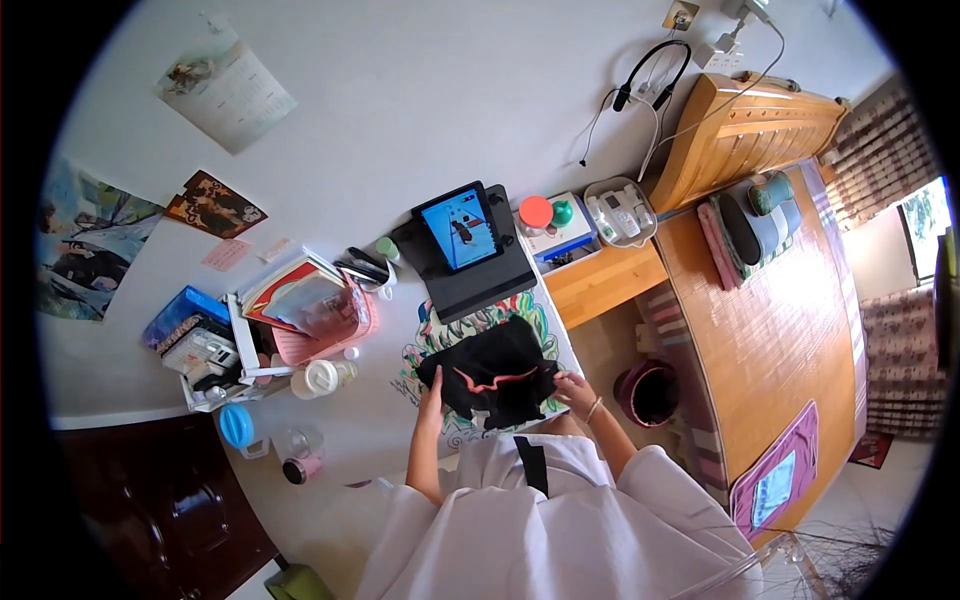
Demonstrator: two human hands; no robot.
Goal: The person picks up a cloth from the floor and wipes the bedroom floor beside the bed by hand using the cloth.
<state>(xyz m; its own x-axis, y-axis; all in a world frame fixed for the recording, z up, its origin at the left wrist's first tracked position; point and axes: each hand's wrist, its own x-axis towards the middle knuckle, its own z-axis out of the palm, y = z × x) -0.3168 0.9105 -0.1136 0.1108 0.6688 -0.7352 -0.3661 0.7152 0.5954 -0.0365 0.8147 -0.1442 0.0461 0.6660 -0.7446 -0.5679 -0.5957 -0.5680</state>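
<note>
A black cloth piece with a pinkish-red trim [505,350] is spread between my hands above the front of the desk. Its exact kind I cannot make out; it might be a garment or a soft bag. My left hand [431,402] grips its left edge, the fingers partly hidden by the fabric. On the other side, my right hand [574,391] pinches the right edge. Under the cloth lies a mat with colourful drawn patterns [540,312]. Just beyond stands a tablet [462,228] with a lit screen on a dark keyboard case [487,290].
Left on the desk are a pink basket [370,318] of books, a white-lidded jar [322,377] and a blue-lidded container [237,426]. At the back right sit a red lid [536,211] and a bin of small bottles [620,212]. A bed [755,310] and dark bucket [648,393] are to the right.
</note>
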